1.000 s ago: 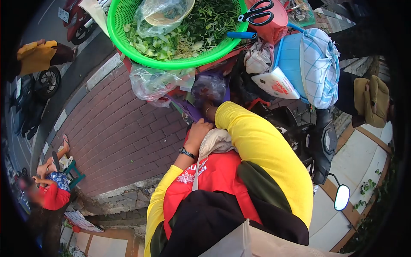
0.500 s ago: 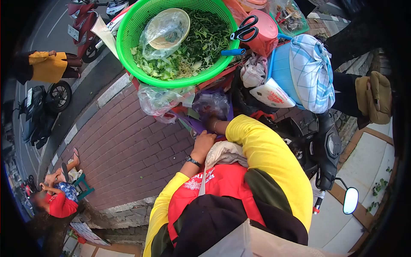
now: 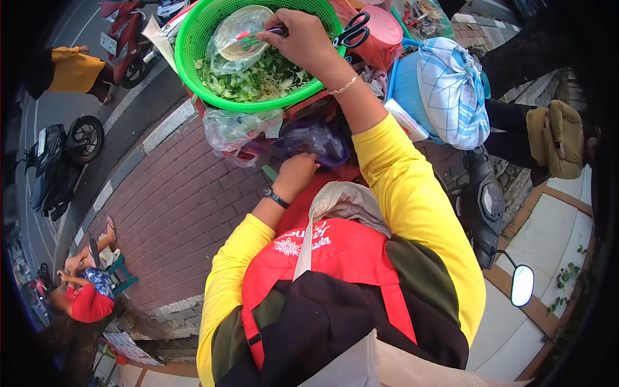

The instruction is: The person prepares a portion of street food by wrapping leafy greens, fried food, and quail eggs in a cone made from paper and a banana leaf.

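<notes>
My right hand (image 3: 298, 40) is raised over the green plastic basket (image 3: 188, 71), its fingers pinched on thin red, green and purple pieces (image 3: 255, 36) whose kind I cannot make out. Below them lies a pale bowl (image 3: 263, 18) wrapped in a clear plastic bag (image 3: 227, 40), with chopped leafy greens (image 3: 258, 84) around it. My left hand (image 3: 298, 173) is lower down, fingers closed on the near edge of a purple bag (image 3: 334, 153). Clear plastic shows inside that bag. Black-handled scissors (image 3: 354, 31) rest at the basket's right rim.
A blue tub (image 3: 406, 84) covered with a checked cloth (image 3: 451, 90) stands right, beside a red-lidded container (image 3: 377, 27). Clear plastic bags (image 3: 235, 132) hang below the basket. A parked motorbike (image 3: 483, 200) is close on my right. People and motorbikes are farther off.
My right hand has come up out of the purple bag to above the basket, now pinching small coloured pieces. My left hand has stayed at the bag's edge, shifting slightly.
</notes>
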Motion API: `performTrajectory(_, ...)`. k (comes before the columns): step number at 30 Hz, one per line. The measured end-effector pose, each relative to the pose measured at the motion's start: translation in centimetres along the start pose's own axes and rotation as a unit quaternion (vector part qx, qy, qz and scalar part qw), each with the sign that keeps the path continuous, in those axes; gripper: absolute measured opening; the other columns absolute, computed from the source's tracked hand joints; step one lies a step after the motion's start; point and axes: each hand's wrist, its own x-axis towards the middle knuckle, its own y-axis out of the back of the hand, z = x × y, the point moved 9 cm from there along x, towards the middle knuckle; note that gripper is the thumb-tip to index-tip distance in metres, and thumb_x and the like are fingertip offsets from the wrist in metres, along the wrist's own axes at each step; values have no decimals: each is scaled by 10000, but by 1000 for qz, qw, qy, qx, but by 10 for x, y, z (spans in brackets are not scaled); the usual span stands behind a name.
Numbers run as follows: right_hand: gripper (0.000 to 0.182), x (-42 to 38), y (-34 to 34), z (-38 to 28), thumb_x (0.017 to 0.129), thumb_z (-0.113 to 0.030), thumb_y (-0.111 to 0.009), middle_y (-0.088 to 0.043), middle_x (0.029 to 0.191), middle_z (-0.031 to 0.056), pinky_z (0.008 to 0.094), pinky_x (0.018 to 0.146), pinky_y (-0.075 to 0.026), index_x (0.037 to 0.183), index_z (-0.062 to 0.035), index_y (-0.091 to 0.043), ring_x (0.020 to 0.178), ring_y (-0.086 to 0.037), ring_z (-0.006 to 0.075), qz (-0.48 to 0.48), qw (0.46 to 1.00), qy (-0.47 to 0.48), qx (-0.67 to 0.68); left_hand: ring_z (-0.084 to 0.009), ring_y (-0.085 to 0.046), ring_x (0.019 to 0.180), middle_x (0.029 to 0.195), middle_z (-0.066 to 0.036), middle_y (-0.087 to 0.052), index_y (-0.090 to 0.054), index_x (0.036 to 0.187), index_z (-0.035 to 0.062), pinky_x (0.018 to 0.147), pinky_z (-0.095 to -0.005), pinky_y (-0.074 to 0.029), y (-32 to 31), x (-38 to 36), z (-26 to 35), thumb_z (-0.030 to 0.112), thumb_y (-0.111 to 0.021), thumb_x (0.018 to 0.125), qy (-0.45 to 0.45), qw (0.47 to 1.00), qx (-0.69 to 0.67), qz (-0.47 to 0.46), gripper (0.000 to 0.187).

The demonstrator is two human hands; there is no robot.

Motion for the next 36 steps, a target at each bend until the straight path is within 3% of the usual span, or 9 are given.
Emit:
performTrajectory(8,227,-14,-26,-11,773,-235,-713,-660,769,112,340,660,-509,853,-29,-662,711,-641,276,15,989,120,-84,-352,-424,1179,1273,-167,-426,-396,1274,42,896,-474,-453,14,49,-56,215,-635,810,159,952,130,228,550)
performTrajectory(12,252,-121,-43,19,819,-272,-667,-679,772,127,345,710,-508,809,-21,-678,706,-648,216,-459,818,-304,166,-339,-417,1188,1308,-163,-406,-484,1233,37,923,-483,-417,-5,43,-72,214,-623,801,165,968,121,148,487)
performTrajectory(14,210,-158,-52,28,783,-254,-678,-675,758,116,370,709,-510,808,-46,-691,720,-650,238,-450,867,-188,102,-294,-407,1212,1291,-141,-437,-632,1070,51,978,-503,-330,-31,36,-69,267,-542,849,134,976,169,17,321)
performTrajectory(17,258,-212,-66,50,706,-230,-691,-683,858,102,419,767,-493,883,-43,-689,847,-641,305,-502,849,-118,-120,-300,-409,1201,1317,-146,-432,-693,937,81,984,-520,-314,-51,26,-70,243,-493,862,75,972,197,100,269)
performTrajectory(22,314,-264,-91,91,728,-200,-657,-572,1207,101,467,965,-370,1021,-87,-653,1164,-485,298,-357,919,-70,-152,-313,-403,1208,1363,-147,-414,-668,999,82,999,-501,-311,-53,10,-63,239,-533,835,51,961,252,98,264)
performTrajectory(27,276,-277,-99,67,752,-161,-569,-610,1071,160,456,917,-412,981,-29,-647,1056,-554,315,-358,904,138,-188,-318,-408,1213,1342,-155,-436,-633,1028,62,1032,-475,-297,-42,-7,-71,237,-587,813,28,964,220,146,281)
performTrajectory(31,273,-285,-107,64,764,-142,-543,-594,1095,159,448,871,-450,1010,-61,-627,984,-580,318,-376,914,99,-119,-328,-446,1177,1271,-155,-493,-505,1185,47,1027,-449,-310,-41,-11,-80,212,-624,793,32,974,179,139,442)
performTrajectory(33,250,-279,-108,85,777,-110,-526,-576,1081,166,442,726,-511,1001,-57,-623,830,-624,342,-407,901,-84,-127,-334,-456,1170,1247,-165,-507,-444,1250,47,1023,-445,-314,-38,-8,-82,212,-641,784,46,978,161,124,532)
performTrajectory(36,234,-264,-110,81,777,-109,-538,-569,1048,163,446,619,-519,989,-54,-619,747,-633,354,-300,944,-18,-138,-357,-455,1178,1224,-202,-515,-346,1321,34,1019,-452,-312,-36,-8,-90,236,-654,781,117,979,120,116,653)
